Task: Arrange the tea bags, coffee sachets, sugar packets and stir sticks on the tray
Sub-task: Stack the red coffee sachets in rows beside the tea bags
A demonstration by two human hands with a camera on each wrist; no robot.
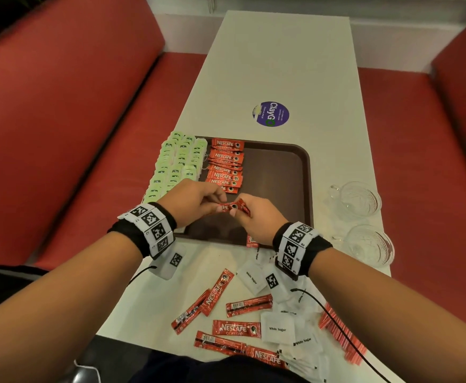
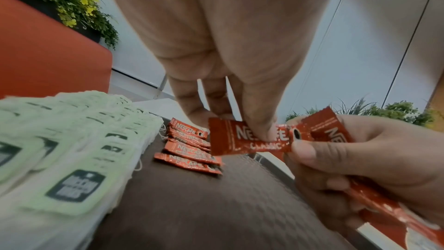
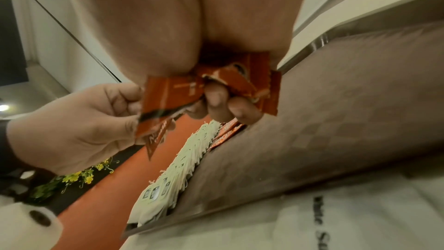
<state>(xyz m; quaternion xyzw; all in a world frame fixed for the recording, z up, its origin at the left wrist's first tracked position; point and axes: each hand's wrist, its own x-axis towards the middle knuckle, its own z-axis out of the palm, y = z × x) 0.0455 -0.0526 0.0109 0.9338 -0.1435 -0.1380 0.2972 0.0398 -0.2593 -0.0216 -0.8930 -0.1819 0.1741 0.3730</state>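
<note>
Both hands meet above the near part of the brown tray (image 1: 281,175). My left hand (image 1: 216,201) pinches one end of a red coffee sachet (image 1: 229,207) between thumb and fingers. My right hand (image 1: 240,212) grips a small bunch of coffee sachets (image 3: 242,83) and touches the same sachet's other end. In the left wrist view the pinched sachet (image 2: 247,142) hangs level over the tray. Green tea bags (image 1: 176,161) lie in columns along the tray's left side. Beside them runs a column of coffee sachets (image 1: 226,167).
Loose coffee sachets (image 1: 218,294), white sugar packets (image 1: 277,328) and red stir sticks (image 1: 339,335) lie on the white table (image 1: 281,64) near me. Two glass cups (image 1: 356,201) (image 1: 370,246) stand right of the tray. Red benches flank the table.
</note>
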